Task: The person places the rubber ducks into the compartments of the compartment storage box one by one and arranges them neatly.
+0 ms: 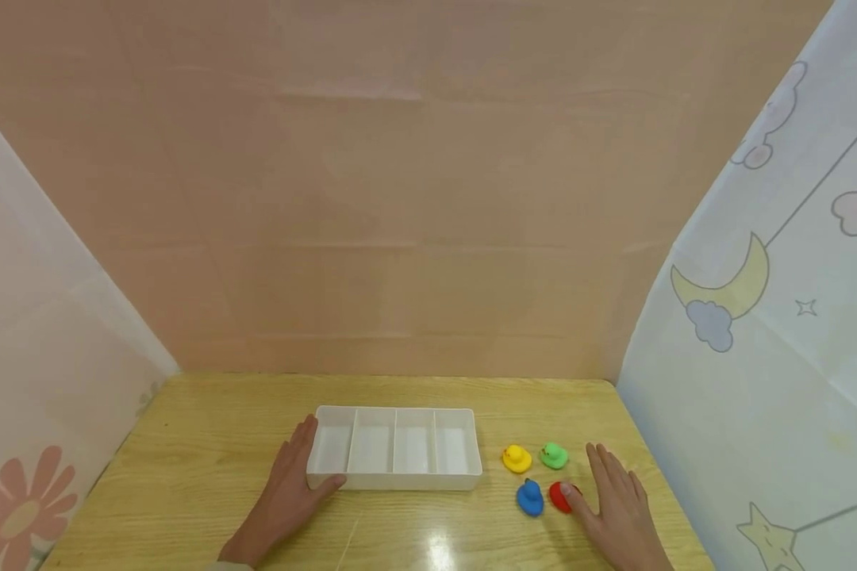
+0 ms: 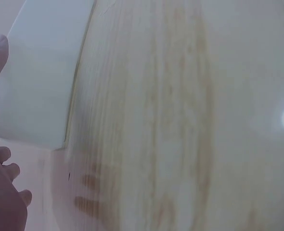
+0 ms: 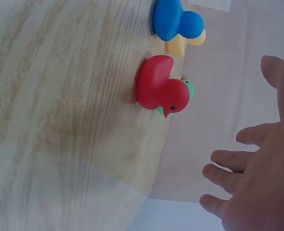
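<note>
A white tray (image 1: 393,481) with several compartments lies on the table; its side wall (image 2: 41,77) fills the upper left of the left wrist view. My left hand (image 1: 286,492) rests against the tray's left end, thumb at the front wall and fingers along the side. My right hand (image 1: 617,507), fingers spread and holding nothing, hovers beside the red duck (image 3: 156,84), its thumb partly covering that duck in the head view. Left of the red duck sits the blue duck (image 1: 530,498). Behind them are the yellow duck (image 1: 517,458) and the green duck (image 1: 554,455).
The wooden table (image 1: 207,444) ends at a plain pinkish-tan backdrop (image 1: 414,238). A patterned sheet (image 1: 771,357) hangs at the right, and another sheet with a flower (image 1: 43,357) at the left.
</note>
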A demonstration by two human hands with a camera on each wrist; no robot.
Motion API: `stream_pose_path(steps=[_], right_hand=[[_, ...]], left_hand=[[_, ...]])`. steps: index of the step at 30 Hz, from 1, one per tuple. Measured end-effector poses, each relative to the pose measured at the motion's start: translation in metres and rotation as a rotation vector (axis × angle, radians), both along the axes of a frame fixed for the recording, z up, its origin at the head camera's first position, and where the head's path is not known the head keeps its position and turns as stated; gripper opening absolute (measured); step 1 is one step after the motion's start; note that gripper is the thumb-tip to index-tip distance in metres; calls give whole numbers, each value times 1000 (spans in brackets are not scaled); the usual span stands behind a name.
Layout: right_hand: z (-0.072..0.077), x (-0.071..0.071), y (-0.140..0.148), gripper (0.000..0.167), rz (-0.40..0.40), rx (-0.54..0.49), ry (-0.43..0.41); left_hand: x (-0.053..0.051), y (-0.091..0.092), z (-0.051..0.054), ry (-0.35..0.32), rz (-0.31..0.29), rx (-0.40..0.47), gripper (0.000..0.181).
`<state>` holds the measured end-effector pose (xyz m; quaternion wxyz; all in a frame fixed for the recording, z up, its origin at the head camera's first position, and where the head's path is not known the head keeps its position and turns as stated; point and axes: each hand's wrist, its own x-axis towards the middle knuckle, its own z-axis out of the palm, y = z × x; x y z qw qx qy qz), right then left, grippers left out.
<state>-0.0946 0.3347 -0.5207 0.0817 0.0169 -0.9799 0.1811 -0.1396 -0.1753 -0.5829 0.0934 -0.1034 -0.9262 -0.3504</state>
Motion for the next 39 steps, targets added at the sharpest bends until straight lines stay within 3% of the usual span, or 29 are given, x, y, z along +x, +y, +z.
stream_pose_path(steps=[9,24,29,39], right_hand=[[-9,-2,8,72,-19,-34,-37],[-14,-6,2,44,55,-90,-83],[-11,-7,1,34,70,-83,-155],[-11,-17,1,33,143,-95,-249]], left_hand=[[-3,0,-3,-23,11,-8,110],[-4,0,-3,-57,12,7,109],[-5,0,-5,-52,11,7,110],[-2,0,-6,-56,14,23,109]])
